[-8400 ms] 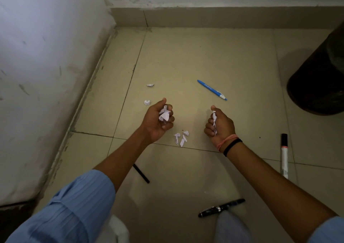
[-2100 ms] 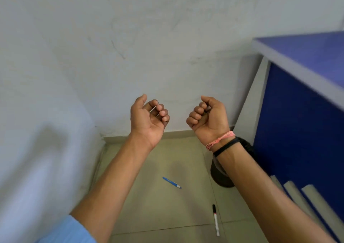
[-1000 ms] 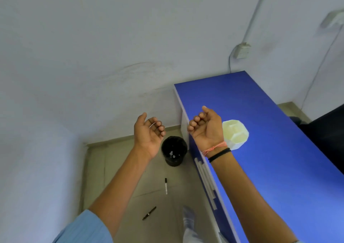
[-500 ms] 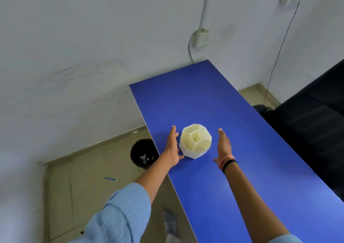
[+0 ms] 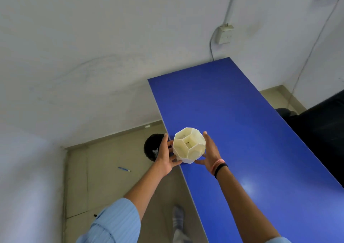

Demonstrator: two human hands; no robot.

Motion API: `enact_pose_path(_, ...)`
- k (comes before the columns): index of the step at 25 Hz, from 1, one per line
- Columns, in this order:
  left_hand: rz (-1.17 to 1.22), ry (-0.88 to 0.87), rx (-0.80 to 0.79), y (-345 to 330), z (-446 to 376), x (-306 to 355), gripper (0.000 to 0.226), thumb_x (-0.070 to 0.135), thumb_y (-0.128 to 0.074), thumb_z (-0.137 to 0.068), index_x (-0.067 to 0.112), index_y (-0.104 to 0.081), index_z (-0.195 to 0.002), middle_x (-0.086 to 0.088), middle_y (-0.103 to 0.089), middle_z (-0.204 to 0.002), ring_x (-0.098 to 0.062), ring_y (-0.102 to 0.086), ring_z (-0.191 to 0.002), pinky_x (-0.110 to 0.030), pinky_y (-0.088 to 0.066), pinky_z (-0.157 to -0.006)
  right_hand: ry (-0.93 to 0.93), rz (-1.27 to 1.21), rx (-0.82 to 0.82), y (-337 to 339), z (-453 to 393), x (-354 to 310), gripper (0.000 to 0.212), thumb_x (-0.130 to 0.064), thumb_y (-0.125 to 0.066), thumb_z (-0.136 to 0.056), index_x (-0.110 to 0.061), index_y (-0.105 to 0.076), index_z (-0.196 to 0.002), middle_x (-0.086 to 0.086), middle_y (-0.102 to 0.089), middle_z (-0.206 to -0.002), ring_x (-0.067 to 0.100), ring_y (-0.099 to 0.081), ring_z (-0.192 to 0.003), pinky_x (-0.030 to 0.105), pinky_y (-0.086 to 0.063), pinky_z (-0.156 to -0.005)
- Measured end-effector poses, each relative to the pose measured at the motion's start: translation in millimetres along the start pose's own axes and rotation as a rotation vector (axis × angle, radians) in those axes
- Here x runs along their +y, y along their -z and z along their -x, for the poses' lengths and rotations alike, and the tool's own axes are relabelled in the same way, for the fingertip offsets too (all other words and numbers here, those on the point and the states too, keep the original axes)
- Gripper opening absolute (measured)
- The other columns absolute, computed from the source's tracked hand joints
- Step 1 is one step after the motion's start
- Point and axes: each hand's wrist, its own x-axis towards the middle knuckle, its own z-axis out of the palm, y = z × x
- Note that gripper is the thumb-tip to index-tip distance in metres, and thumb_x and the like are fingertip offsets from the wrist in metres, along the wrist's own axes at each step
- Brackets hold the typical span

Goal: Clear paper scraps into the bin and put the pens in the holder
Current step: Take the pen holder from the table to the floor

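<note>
Cream plastic holder (image 5: 189,146), flanked by spread hands half a second ago, is now clasped between left hand (image 5: 166,156) and right hand (image 5: 210,152), probably bound for the pens on the floor.

holder (image 5: 189,146) above table (image 5: 242,131) edge, bin (image 5: 151,146) left

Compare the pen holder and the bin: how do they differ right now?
The pen holder is cream, faceted and divided into cells; the bin is black and round. The holder is gripped between the left hand and right hand by the blue table edge; the bin stands on the floor. Both open upward.
</note>
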Motion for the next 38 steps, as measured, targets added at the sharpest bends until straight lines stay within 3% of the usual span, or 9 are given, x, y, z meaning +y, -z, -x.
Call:
enact_pose_path(4,0.099,-0.074,0.126,98.2,39.7,17.7,0.06,0.068,-0.045,-0.093,0.018,-0.063,-0.12,-0.014,-0.062,-0.125,-0.041,-0.062,-0.117,-0.056,-0.05,-0.098,0.006,0.083,-0.172,-92.6,32.9,27.0,0.038,-0.059,-0.046,-0.095,-0.03,-0.065,-0.112,0.006,-0.071,-0.112,0.029,-0.068,-0.099,0.058,-0.059,-0.08)
enact_pose_path(7,0.178,-0.13,0.231,186.8,82.3,25.0,0.06,0.066,-0.048,-0.092,0.017,-0.06,-0.124,-0.016,-0.059,-0.128,-0.043,-0.062,-0.114,-0.057,-0.052,-0.095,-0.001,0.159,-0.283,-172.6,72.4,57.3,0.035,-0.049,-0.043,-0.1,-0.027,-0.069,-0.096,0.005,-0.075,-0.098,0.027,-0.071,-0.089,0.056,-0.057,-0.088)
enact_pose_path(10,0.24,-0.161,0.29,261.4,124.6,22.0,0.058,0.065,-0.048,-0.093,0.016,-0.061,-0.122,-0.018,-0.057,-0.132,-0.043,-0.06,-0.118,-0.058,-0.053,-0.094,-0.029,0.218,-0.343,-231.6,107.7,94.7,0.037,-0.053,-0.046,-0.098,-0.026,-0.07,-0.103,0.006,-0.075,-0.103,0.027,-0.07,-0.093,0.052,-0.059,-0.085)
enact_pose_path(13,0.285,-0.192,0.292,332.3,166.0,11.2,0.058,0.066,-0.049,-0.092,0.017,-0.062,-0.118,-0.017,-0.056,-0.132,-0.044,-0.058,-0.119,-0.061,-0.051,-0.096,-0.033,0.289,-0.389,-281.6,146.5,138.0,0.042,-0.059,-0.048,-0.094,-0.028,-0.066,-0.116,0.005,-0.072,-0.112,0.029,-0.069,-0.099,0.057,-0.059,-0.081)
enact_pose_path(21,0.268,-0.133,0.25,431.9,194.4,-15.0,0.056,0.066,-0.049,-0.093,0.017,-0.06,-0.116,-0.018,-0.057,-0.126,-0.045,-0.06,-0.116,-0.061,-0.05,-0.099,-0.025,0.379,-0.389,-337.3,171.3,219.4,0.047,-0.065,-0.046,-0.092,-0.033,-0.061,-0.124,0.001,-0.068,-0.118,0.029,-0.065,-0.106,0.057,-0.058,-0.083)
enact_pose_path(28,0.123,-0.053,0.281,504.1,50.6,-65.3,0.067,0.072,-0.044,-0.092,0.021,-0.051,-0.134,-0.01,-0.059,-0.129,-0.038,-0.064,-0.111,-0.049,-0.059,-0.087,-0.071,0.422,-0.3,-359.8,37.3,329.7,0.049,-0.066,-0.053,-0.087,-0.036,-0.058,-0.125,0.002,-0.065,-0.125,0.03,-0.064,-0.11,0.052,-0.062,-0.074)
enact_pose_path(34,0.095,-0.027,0.288,592.1,-163.1,-142.3,0.077,0.08,-0.043,-0.084,0.022,-0.052,-0.134,-0.01,-0.062,-0.129,-0.035,-0.066,-0.108,-0.039,-0.061,-0.068,-0.041,0.495,-0.319,-370.9,-152.9,462.1,0.047,-0.063,-0.046,-0.092,-0.035,-0.054,-0.128,0.003,-0.063,-0.126,0.028,-0.064,-0.11,0.054,-0.059,-0.081)
enact_pose_path(38,0.084,-0.061,0.245,648.6,-304.2,-199.4,0.083,0.083,-0.043,-0.081,0.024,-0.046,-0.138,-0.009,-0.058,-0.134,-0.035,-0.064,-0.111,-0.041,-0.06,-0.072,-0.001,0.524,-0.335,-372.2,-282.2,554.8,0.046,-0.064,-0.044,-0.094,-0.037,-0.052,-0.13,-0.001,-0.061,-0.128,0.026,-0.062,-0.111,0.052,-0.059,-0.081)
